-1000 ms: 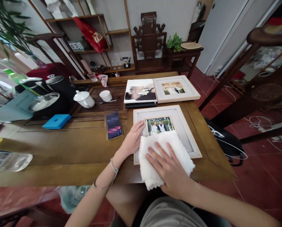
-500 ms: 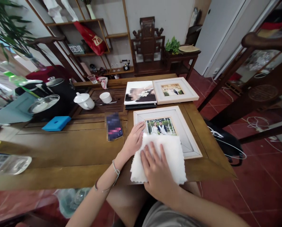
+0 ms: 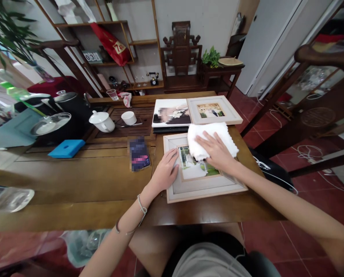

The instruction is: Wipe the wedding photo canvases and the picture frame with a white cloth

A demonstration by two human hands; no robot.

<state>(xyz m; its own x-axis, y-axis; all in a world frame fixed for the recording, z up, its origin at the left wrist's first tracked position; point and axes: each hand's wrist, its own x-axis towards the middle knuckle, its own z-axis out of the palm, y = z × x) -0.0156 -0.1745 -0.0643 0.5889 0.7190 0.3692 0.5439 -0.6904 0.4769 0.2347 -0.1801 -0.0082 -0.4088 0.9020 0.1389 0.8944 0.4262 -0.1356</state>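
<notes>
A framed photo [image 3: 177, 190] with a pale wooden border lies at the table's near right corner. My left hand [image 3: 166, 169] rests on its left border, fingers stretched out flat and thumb apart, not wrapped round it. My right hand [image 3: 215, 148] holds a folded white cloth [image 3: 196, 134] from above against the frame's upper right part, fingers laid over it; its thumb is mostly hidden. The cloth covers the photo's upper right portion. Behind it lie a second framed photo [image 3: 232, 109] and a white-bordered photo panel [image 3: 170, 103] on a dark base.
Left of the frame lies a phone [image 3: 139, 154]. Farther left are a white lidded cup [image 3: 102, 122], a small white bowl [image 3: 128, 118], a blue block [image 3: 67, 149] and a black pot with a glass lid [image 3: 52, 124]. A wooden chair [image 3: 313, 115] stands on the right.
My right hand and the cloth have moved up and right, from the frame's near edge to its upper right, uncovering the photo's lower part. My left hand stays on the left border.
</notes>
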